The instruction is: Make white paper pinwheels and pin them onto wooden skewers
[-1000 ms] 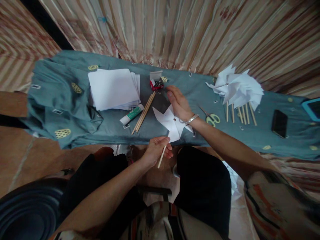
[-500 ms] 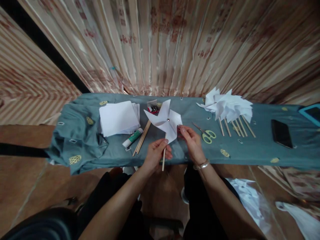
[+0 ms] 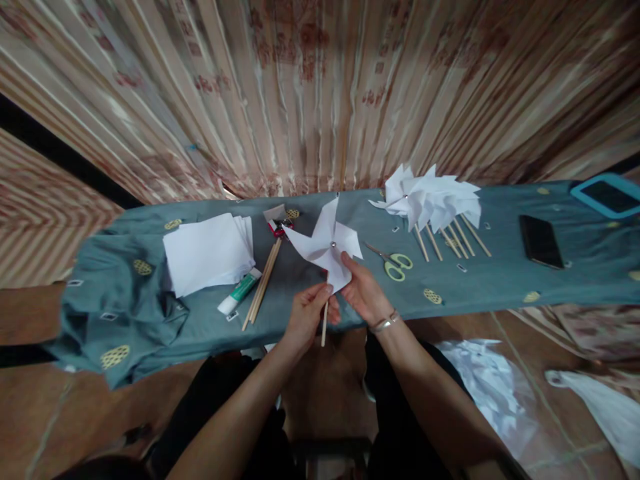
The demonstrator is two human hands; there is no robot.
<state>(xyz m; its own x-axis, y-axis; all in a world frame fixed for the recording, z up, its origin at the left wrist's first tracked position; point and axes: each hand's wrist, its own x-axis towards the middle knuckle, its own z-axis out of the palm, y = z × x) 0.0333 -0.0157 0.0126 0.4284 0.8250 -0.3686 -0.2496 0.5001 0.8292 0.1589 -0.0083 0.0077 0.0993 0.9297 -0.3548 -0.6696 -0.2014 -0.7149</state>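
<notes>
A white paper pinwheel (image 3: 325,233) with a silvery pin at its centre is held up over the near edge of the table. My left hand (image 3: 309,310) is closed round its wooden stick, just below the paper blades. My right hand (image 3: 363,290) grips the pinwheel's lower right part, thumb on the front near the pin and the other fingers hidden behind the paper. Left of the pinwheel lie several loose wooden sticks (image 3: 263,287) and a glue stick (image 3: 239,291). Green-handled scissors (image 3: 391,261) rest to the right of my right hand.
A stack of white paper (image 3: 207,253) lies on the cloth-covered table (image 3: 345,320) at left, with a small box of red items (image 3: 280,225) beside it. Several pinwheels (image 3: 440,197) overlap at right, near a black phone (image 3: 541,241) and a blue-framed device (image 3: 610,195). A plastic bag (image 3: 487,380) sits on the floor.
My right hand has moved from the right blade's edge inward, its thumb now near the pin. My left hand keeps its hold on the stick. The view has shifted to the right.
</notes>
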